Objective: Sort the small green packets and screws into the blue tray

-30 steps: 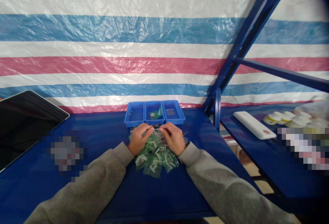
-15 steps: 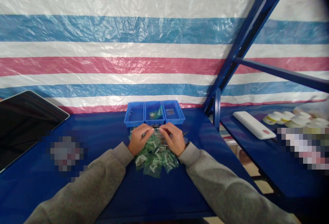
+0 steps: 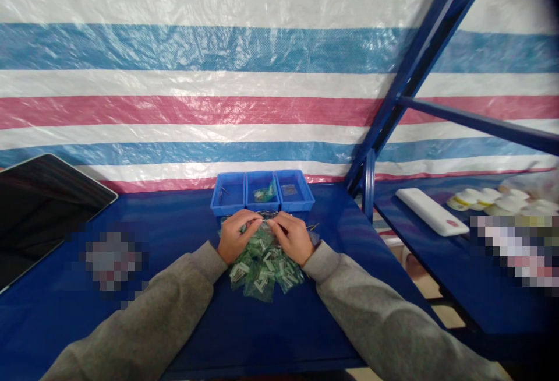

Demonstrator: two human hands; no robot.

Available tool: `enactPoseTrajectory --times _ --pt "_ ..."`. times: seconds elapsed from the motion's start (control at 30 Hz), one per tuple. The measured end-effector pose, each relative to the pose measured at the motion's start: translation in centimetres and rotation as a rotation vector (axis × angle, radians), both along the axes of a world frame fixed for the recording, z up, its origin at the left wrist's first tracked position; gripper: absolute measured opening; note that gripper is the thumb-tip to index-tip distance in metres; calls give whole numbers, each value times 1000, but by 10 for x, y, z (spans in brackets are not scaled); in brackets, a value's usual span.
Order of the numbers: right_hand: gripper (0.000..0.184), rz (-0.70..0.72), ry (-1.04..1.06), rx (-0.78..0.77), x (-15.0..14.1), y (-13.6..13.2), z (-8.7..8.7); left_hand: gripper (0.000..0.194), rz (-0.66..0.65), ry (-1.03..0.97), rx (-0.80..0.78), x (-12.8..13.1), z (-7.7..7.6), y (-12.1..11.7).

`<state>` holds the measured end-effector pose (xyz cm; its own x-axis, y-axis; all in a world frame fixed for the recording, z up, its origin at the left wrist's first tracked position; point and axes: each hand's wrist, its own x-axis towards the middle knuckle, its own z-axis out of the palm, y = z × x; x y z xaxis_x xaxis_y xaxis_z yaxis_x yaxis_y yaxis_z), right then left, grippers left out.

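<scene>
While green bags [image 3: 261,283] lie heaped on the blue tabletop [image 3: 262,337] before us, our left hand [image 3: 236,235] and right hand [image 3: 296,236] almost meet above their far part, fingers pinched together at the tips, though whether on anything we cannot tell. Just beyond stand three blue bins [image 3: 227,210], then a striped sheet [image 3: 218,84].

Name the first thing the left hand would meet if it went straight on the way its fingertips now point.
Most likely the right hand: its fingertips lie just across from those of the left hand. A small part may sit between them; that is too fine to tell.
</scene>
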<state>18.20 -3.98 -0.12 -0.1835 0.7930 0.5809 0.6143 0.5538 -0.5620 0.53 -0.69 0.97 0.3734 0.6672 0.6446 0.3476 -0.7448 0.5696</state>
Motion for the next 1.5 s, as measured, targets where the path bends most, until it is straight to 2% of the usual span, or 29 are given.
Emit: enactPoseTrajectory --times 0.33,0.77,1.0,1.1,1.3,1.5 --pt "27 7 123 14 2 0 0 16 -12 -27 -41 0 2 0" --pt "25 -29 -5 -31 1 1 -3 14 -12 -51 -45 1 3 0" --pt "23 -60 93 -1 3 4 -3 13 -74 -133 -273 1 -2 -2" --pt "25 -73 109 9 4 3 -2 14 -76 -133 -300 1 -4 -1" --pt "25 -93 128 37 4 2 0 21 9 34 -180 1 0 1" --pt "23 -89 161 58 6 2 0 17 3 78 -53 1 0 3"
